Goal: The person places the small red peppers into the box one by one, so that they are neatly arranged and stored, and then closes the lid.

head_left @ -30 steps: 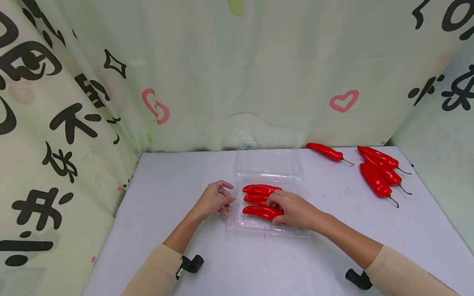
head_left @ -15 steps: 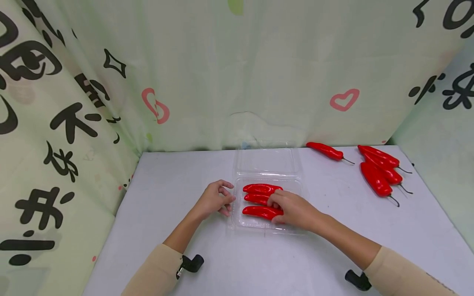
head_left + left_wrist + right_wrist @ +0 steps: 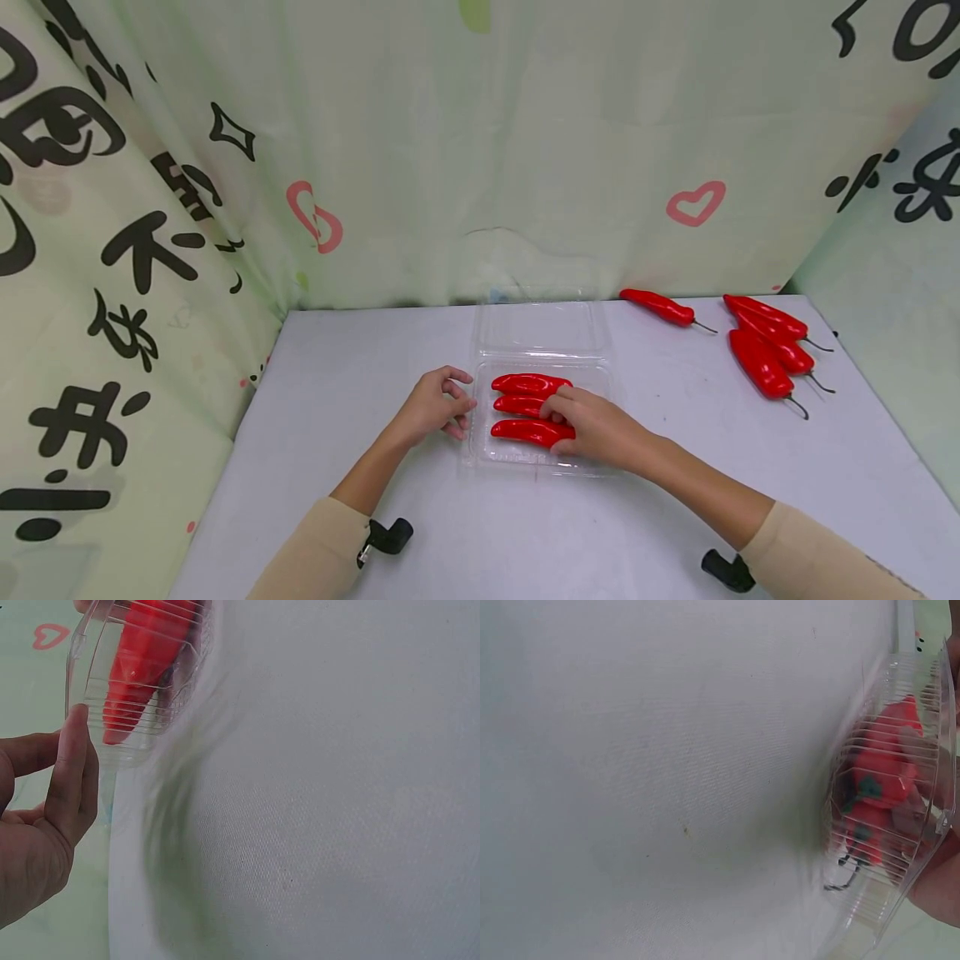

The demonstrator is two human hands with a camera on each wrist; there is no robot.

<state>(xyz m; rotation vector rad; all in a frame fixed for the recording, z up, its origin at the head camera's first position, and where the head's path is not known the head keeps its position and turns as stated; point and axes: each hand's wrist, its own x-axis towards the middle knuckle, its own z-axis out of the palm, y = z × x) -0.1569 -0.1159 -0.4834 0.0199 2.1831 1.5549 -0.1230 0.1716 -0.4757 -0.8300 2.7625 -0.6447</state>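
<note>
Inward from the far edge of the tabletop [image 3: 360, 358], three glossy, tapering red peppers [image 3: 517, 406] lay inside a clear ribbed box [image 3: 517, 457]; the right hand [image 3: 596, 423] had its grip round the front pepper [image 3: 527, 431], the left hand [image 3: 437, 405] loose-fingered at the rim.

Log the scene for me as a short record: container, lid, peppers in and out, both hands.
Container: clear plastic, on the white table
Lid: open, on the far side
Peppers inside: three red, side by side: far pepper, middle pepper, near pepper
Peppers outside: four red, at the back right: lone pepper, cluster of three
Left hand: at the container's left rim
Right hand: inside the container, pinching the near pepper's right end
</note>
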